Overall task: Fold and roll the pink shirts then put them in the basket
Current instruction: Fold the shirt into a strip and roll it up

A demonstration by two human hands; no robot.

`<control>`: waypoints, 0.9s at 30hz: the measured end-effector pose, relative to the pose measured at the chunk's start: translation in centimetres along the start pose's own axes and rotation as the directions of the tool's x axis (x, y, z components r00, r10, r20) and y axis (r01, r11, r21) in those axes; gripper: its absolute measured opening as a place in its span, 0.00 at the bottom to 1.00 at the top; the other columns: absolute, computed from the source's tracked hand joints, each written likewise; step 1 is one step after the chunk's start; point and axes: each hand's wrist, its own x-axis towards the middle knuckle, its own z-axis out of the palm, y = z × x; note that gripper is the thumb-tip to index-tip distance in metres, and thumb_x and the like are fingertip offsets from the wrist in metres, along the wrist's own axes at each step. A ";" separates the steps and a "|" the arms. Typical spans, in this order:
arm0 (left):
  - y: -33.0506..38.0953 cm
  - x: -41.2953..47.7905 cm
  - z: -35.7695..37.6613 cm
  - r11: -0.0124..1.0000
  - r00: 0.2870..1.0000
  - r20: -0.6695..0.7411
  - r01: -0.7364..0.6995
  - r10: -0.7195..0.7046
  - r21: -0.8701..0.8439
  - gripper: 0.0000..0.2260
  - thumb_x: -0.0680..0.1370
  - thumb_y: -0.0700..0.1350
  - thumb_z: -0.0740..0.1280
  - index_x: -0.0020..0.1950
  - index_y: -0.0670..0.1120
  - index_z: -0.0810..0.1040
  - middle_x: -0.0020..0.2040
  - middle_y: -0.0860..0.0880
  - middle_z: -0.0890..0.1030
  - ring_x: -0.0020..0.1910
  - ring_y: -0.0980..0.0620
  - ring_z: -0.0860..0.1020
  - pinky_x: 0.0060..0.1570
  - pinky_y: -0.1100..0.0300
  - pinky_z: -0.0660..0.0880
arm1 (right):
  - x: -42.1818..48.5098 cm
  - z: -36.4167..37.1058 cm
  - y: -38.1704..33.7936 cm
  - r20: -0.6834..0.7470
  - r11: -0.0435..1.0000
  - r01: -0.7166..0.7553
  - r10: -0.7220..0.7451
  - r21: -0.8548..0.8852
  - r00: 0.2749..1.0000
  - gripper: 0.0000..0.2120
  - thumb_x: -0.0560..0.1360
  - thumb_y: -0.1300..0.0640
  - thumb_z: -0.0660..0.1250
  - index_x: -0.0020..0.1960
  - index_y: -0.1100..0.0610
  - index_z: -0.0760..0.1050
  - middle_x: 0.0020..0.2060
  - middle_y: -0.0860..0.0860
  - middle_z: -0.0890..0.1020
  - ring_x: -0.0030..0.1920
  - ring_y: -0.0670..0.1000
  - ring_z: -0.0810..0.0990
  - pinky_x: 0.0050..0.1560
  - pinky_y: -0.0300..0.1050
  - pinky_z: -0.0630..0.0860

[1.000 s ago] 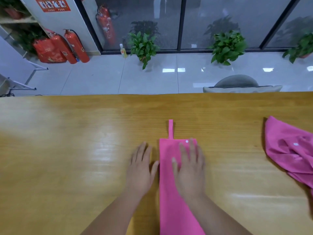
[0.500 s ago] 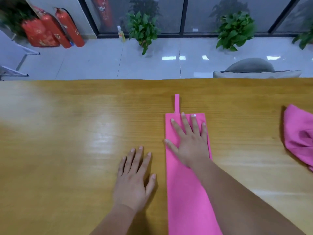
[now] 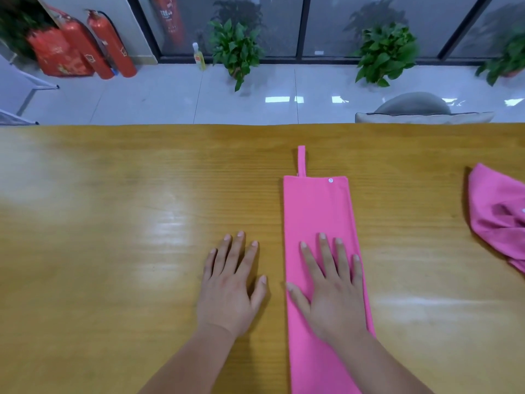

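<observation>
A pink shirt (image 3: 316, 211) lies folded into a long narrow strip on the wooden table (image 3: 113, 223), running from mid-table to the near edge, with a small loop and a white snap at its far end. My right hand (image 3: 332, 288) lies flat on the strip, fingers spread. Flat on the bare wood just left of the strip rests my left hand (image 3: 231, 282). A second pink shirt (image 3: 497, 220) lies crumpled at the right edge, partly cut off. No basket is in view.
Beyond the table's far edge stands a grey chair back (image 3: 414, 109) at the right. Potted plants (image 3: 237, 49) and red fire extinguishers (image 3: 110, 44) stand on the white floor by the glass wall.
My right hand has slid back along the strip from its far end toward me. My left hand stays flat on the table beside it.
</observation>
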 end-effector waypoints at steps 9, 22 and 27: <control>-0.1 -0.1 0.1 1.000 1.000 -0.028 0.002 -0.003 -0.017 0.30 0.85 0.64 0.52 0.86 0.58 0.53 0.87 0.53 0.45 0.85 0.51 0.40 0.83 0.43 0.51 | 11.2 -1.0 0.0 0.008 1.000 0.002 -0.002 -0.021 1.000 0.39 0.80 0.24 0.38 0.85 0.40 0.38 0.85 0.50 0.36 0.84 0.59 0.34 0.81 0.69 0.44; -0.1 -0.1 -0.1 1.000 1.000 -0.023 0.002 -0.002 -0.001 0.30 0.85 0.65 0.49 0.86 0.57 0.52 0.87 0.53 0.44 0.85 0.51 0.39 0.83 0.43 0.50 | 3.7 0.0 -0.4 -0.025 1.000 -0.012 0.012 -0.014 1.000 0.39 0.81 0.25 0.42 0.85 0.41 0.38 0.85 0.50 0.38 0.84 0.57 0.35 0.82 0.66 0.47; -0.1 -0.1 0.1 1.000 0.999 -0.035 0.002 -0.002 -0.009 0.30 0.85 0.64 0.50 0.86 0.58 0.52 0.87 0.53 0.44 0.85 0.51 0.39 0.83 0.43 0.50 | 8.4 -0.6 -0.1 0.003 1.000 -0.008 0.008 -0.009 1.000 0.39 0.81 0.25 0.38 0.85 0.42 0.37 0.85 0.50 0.37 0.84 0.58 0.34 0.82 0.67 0.46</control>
